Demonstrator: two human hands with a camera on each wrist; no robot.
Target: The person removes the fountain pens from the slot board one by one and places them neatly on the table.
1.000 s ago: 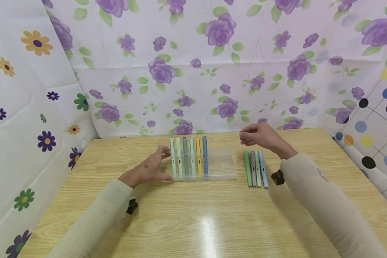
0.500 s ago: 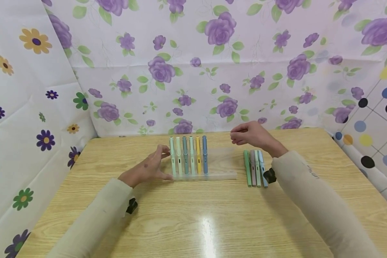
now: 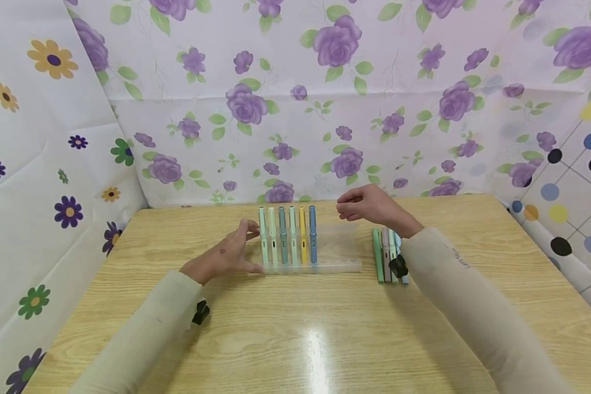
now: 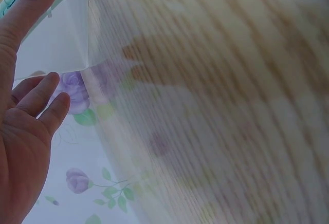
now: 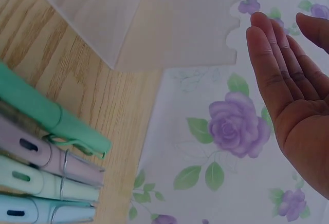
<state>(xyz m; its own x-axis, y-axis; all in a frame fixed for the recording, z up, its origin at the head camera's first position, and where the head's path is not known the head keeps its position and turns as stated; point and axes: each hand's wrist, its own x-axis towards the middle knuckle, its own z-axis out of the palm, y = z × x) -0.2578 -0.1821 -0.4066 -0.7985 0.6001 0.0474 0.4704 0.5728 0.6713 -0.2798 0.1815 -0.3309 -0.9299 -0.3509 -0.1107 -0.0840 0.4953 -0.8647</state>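
A clear pen stand (image 3: pixel 339 246) stands on the table in the head view. Several capped pens lean side by side in its left part, from pale green to a yellow pen (image 3: pixel 303 235) and a blue pen (image 3: pixel 313 235). My left hand (image 3: pixel 226 256) holds the stand's left end, thumb at the front and fingers at the back. Above the stand's right back edge hovers my right hand (image 3: pixel 371 207), holding nothing. Its fingers (image 5: pixel 272 70) are nearly straight and the thumb is apart in the right wrist view. There, notches line the stand's (image 5: pixel 175 34) edge.
To the right of the stand lie several loose pens: a green pen (image 3: pixel 377 256), a mauve pen (image 5: pixel 31 144), a mint pen (image 5: pixel 31 178) and a light blue pen (image 5: pixel 41 209). The right wrist camera (image 3: pixel 398 266) partly covers them. Flowered cloth (image 3: pixel 295 109) rises behind the table (image 3: pixel 266 328).
My right hand has moved left, from above the loose pens to above the stand's right part. The left hand stays at the stand's left end.
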